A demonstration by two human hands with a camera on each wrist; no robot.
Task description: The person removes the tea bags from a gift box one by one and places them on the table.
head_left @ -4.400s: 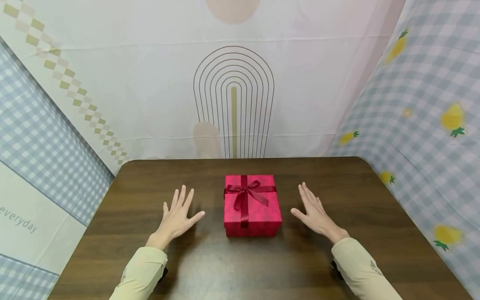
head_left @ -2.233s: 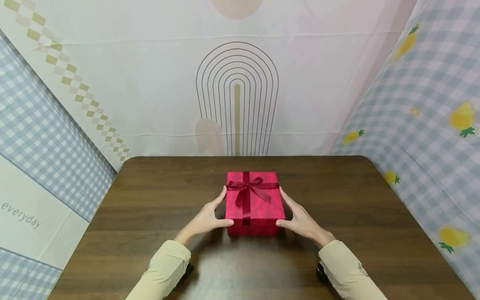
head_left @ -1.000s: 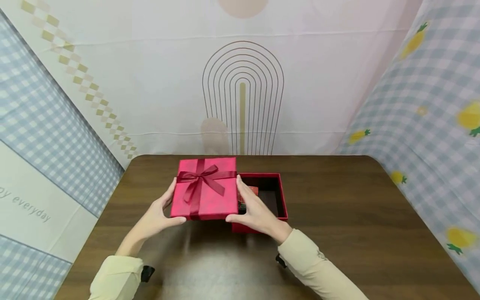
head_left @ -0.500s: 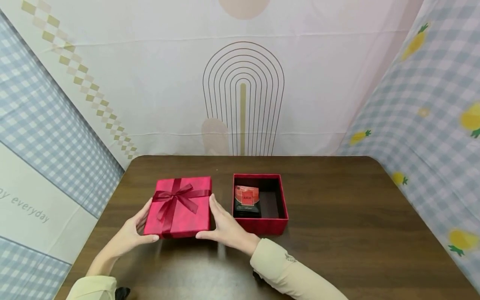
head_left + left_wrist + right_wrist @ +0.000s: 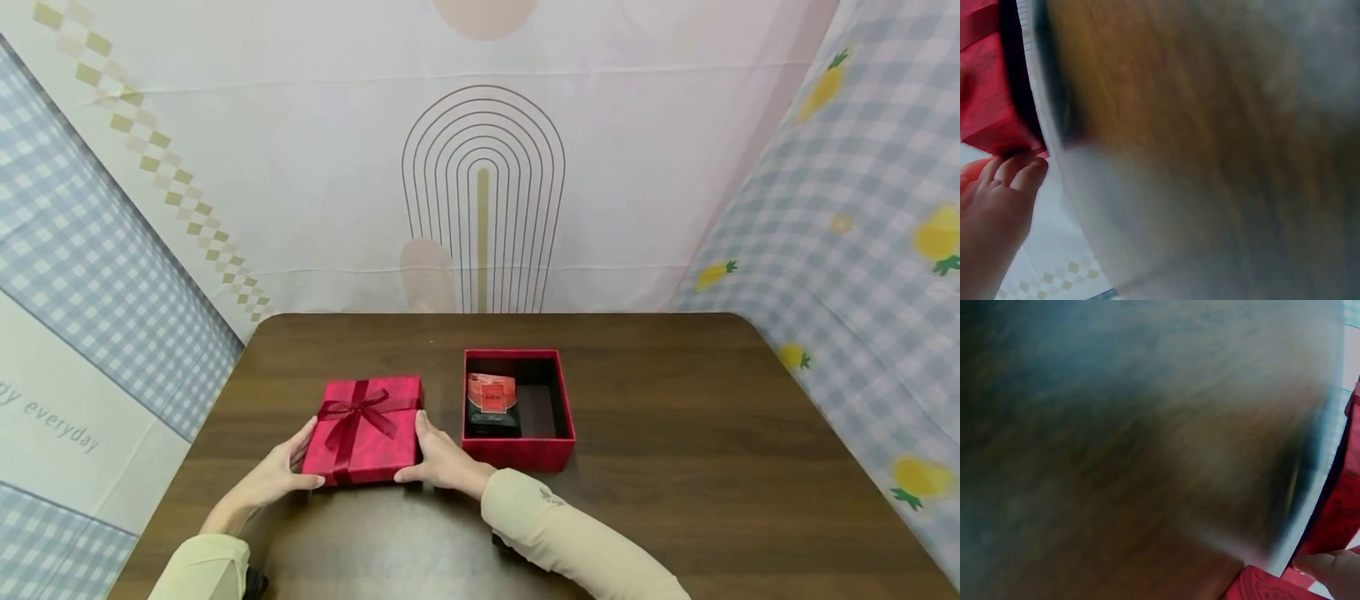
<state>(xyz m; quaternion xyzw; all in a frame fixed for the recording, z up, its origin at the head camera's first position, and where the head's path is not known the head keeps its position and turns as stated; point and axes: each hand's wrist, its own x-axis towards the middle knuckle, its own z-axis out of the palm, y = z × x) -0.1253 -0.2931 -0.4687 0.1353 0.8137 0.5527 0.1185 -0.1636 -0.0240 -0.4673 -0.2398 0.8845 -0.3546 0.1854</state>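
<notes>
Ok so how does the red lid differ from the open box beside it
The lid bears a dark red ribbon bow; the box shows none. The left hand and right hand hold the lid; neither grips the box. The lid shows its flat top, while the box shows its dark inside. Both are red.

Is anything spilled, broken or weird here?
No, nothing stands out. The left hand and right hand hold the lid, its bow tied; the open gift box stands upright, a red-and-black packet inside, no spill or tear showing.
</notes>
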